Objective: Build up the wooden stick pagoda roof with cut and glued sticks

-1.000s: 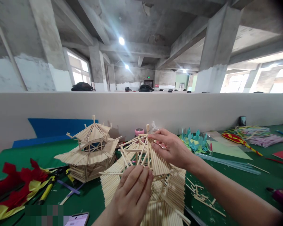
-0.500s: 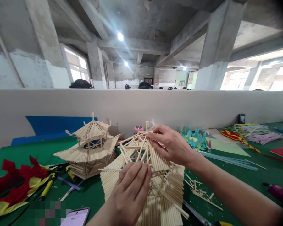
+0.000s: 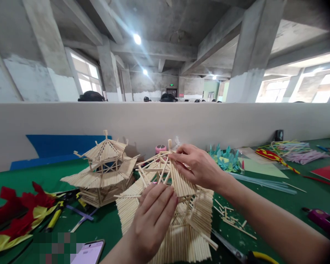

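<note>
In front of me stands a pavilion model (image 3: 191,245) built of thin pale wooden sticks, with tiered roofs. Its upper roof (image 3: 183,185) has a row of sticks laid side by side on the right, while bare frame sticks show on the left. My right hand (image 3: 198,165) is closed at that roof, thumb and fingertips pinching a stick near the peak. My left hand (image 3: 156,216) is closed at the roof's front lower edge, fingers together against the frame; its fingertips are partly hidden. A second stick pavilion (image 3: 103,172), its upper roof covered, stands behind on the left.
Cut stick pieces (image 3: 231,216) and scissors (image 3: 231,247) lie at right, with clear glue sticks (image 3: 264,181) beyond. A phone (image 3: 89,253), yellow-handled pliers (image 3: 55,216) and red-yellow fabric (image 3: 19,212) are at left. A pale partition (image 3: 165,121) closes off the back.
The view has shifted slightly, so everything sits a little farther left and higher. Both hands keep almost the same place on the pavilion roof.
</note>
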The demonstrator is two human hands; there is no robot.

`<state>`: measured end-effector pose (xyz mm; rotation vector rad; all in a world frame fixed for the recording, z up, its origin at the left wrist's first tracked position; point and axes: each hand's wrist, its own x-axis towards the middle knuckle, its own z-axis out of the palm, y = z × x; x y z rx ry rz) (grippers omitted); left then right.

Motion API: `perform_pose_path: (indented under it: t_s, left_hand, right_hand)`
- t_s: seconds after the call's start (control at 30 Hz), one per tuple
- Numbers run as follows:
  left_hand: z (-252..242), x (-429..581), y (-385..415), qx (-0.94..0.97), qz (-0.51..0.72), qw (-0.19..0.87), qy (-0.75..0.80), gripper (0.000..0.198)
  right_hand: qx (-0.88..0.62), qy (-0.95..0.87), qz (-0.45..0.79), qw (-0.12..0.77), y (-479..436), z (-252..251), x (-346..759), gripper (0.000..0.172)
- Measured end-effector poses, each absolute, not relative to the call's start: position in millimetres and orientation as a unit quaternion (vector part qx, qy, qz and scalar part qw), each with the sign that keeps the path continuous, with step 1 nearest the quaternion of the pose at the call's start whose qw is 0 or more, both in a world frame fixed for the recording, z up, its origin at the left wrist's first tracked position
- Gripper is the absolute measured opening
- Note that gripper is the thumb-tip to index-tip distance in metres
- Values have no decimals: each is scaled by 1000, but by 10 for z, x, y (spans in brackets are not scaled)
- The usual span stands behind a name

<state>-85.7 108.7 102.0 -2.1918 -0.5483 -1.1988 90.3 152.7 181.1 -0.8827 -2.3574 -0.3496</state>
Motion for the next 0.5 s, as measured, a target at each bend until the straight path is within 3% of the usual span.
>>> perform_pose_path:
  t_s: [0.27, 0.5]
  left_hand:
    - [1119, -784, 1043, -805, -468, 301, -205, 21]
    - [1202, -779, 1043, -808, -489, 240, -226, 20]
  right_hand:
    - [-335, -885, -140, 290, 1520, 1815, 906, 30]
    - [-340, -884, -139, 290, 1531, 1815, 915, 28]
